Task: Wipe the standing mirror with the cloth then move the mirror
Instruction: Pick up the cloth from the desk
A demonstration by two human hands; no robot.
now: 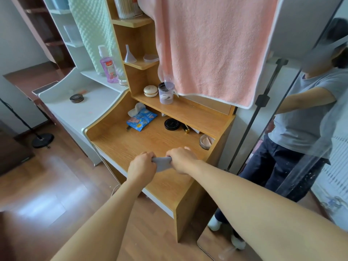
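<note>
Cloth (162,164), small and grey, is bunched between two fists in the head view. The left hand (141,164) grips its left end with curled fingers and the right hand (181,160) grips its right end, knuckles up, the two hands nearly touching. The grip sits just above the front part of the wooden desk (120,142).

Right of the grip, and well apart from it, stands the standing mirror (301,132). Its glass shows a person in a grey shirt and dark trousers.

Beyond the grip, on the desk top, lie a blue wipes pack (141,118) and a black compact (171,124). An open powder jar (206,141) sits nearer the grip, to its right. Higher up beyond the grip, a pink towel (212,49) hangs in front of the shelves, with a clear jar (165,93) on a shelf at its lower left edge. Far up and to the left of the grip stands a pink mouthwash bottle (107,63).
</note>
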